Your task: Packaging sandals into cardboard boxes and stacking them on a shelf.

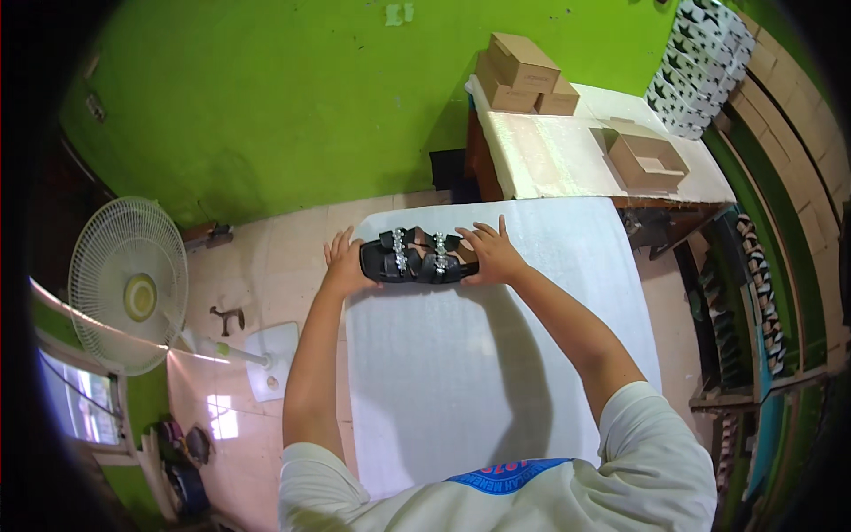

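A pair of black sandals [383,263] with sparkling jewelled straps lies side by side near the far edge of a white-covered table [425,381]. My left hand [347,263] is at their left end, its thumb along the near side and its fingers raised at the far side. My right hand [493,254] grips the right end between thumb and fingers, with one finger sticking up. Between them the two hands hold the pair from both ends. Where the left fingers meet the sandals is partly hidden.
Beyond to the right, a second table [585,155] bears stacked brown boxes [523,66], an open box [647,164] and star-patterned boxes [696,71]. Shelves of footwear [762,293] line the right side. A standing fan [133,284] is on the left, near a green wall [292,106].
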Demonstrator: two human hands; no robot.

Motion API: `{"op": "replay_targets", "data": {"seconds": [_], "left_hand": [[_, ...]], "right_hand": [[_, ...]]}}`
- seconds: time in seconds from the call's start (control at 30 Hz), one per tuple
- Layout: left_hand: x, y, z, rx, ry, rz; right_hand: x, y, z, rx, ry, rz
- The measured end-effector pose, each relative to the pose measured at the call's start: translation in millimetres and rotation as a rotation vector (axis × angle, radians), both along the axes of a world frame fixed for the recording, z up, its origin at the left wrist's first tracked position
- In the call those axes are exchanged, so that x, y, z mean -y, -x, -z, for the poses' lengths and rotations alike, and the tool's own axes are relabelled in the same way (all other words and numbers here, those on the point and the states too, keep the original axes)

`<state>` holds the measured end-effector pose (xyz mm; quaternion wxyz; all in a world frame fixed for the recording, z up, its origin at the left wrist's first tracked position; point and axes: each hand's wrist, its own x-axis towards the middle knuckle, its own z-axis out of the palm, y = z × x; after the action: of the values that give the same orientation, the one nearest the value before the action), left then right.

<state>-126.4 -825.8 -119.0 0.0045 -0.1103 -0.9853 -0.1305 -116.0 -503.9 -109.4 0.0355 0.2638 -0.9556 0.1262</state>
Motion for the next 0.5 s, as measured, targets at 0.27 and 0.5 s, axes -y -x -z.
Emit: {"op": "replay_targets", "data": {"seconds": [0.27, 0.5], "left_hand": [[-91.5, -81.8, -16.9, -0.084, -0.143, 0.182], [-218.8, -155.0, -47.5, -0.104, -0.187, 0.385]], "right_hand": [[-101.3, -110.7, -35.4, -0.035, -0.003, 0.020], [-229.2, -234.7, -58.7, -0.063, 0.029, 0.171]]}}
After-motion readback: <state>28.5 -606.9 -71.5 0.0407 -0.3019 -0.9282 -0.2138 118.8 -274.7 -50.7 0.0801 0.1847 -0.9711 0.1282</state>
